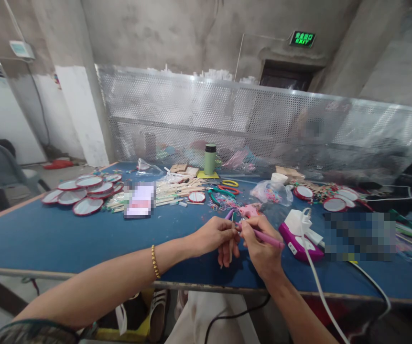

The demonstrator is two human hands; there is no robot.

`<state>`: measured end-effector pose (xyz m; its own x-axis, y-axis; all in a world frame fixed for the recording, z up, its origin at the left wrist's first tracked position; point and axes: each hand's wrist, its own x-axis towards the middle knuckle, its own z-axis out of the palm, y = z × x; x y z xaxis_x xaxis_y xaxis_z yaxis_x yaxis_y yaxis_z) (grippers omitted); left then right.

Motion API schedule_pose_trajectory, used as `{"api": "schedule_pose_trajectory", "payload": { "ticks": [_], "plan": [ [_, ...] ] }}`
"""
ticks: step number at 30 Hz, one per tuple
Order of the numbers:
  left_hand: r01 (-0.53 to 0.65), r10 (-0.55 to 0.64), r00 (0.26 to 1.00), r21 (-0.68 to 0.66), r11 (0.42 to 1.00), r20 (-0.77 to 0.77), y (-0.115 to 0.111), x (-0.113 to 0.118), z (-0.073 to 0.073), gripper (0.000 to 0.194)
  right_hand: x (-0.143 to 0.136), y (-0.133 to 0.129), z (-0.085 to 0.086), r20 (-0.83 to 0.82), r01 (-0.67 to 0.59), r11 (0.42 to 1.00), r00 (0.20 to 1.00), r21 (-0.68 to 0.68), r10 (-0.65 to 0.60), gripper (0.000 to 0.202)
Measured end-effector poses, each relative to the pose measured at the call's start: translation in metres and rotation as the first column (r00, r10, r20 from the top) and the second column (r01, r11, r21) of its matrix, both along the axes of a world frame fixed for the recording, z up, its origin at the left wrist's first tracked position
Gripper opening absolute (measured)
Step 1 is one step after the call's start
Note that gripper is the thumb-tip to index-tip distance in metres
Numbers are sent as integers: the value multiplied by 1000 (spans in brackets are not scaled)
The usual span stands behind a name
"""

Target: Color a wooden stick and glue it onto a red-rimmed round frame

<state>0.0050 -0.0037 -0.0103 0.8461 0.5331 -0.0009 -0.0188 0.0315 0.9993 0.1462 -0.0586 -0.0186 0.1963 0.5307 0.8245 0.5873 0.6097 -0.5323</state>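
Note:
My left hand (215, 236), with a gold bead bracelet on its wrist, is closed around a thin wooden stick (231, 252) just above the table's front part. My right hand (263, 248) grips a pink pen-shaped tool (268, 238). Its tip meets the upper part of the stick, close to my left fingertips; the exact contact is too small to make out. A pink glue gun (251, 209) lies just behind both hands. Near it is a tangle of coloured bands (223, 201).
Round red-rimmed discs (87, 206) are piled at the left, near a phone (140, 200). Wooden sticks (188, 187), pliers (223, 190) and a green bottle (210, 160) lie farther back. A purple power strip (301, 246) with a white cable (315, 279) sits at the right.

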Motion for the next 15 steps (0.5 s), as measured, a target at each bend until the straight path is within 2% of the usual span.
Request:
{"api": "schedule_pose_trajectory", "payload": {
  "ticks": [15],
  "plan": [
    [-3, 3, 1000, -4, 1000, -3, 1, 0, -1, 44, -1, -1, 2, -4, 10, 1000, 1000, -17, -10, 19]
  ]
}}
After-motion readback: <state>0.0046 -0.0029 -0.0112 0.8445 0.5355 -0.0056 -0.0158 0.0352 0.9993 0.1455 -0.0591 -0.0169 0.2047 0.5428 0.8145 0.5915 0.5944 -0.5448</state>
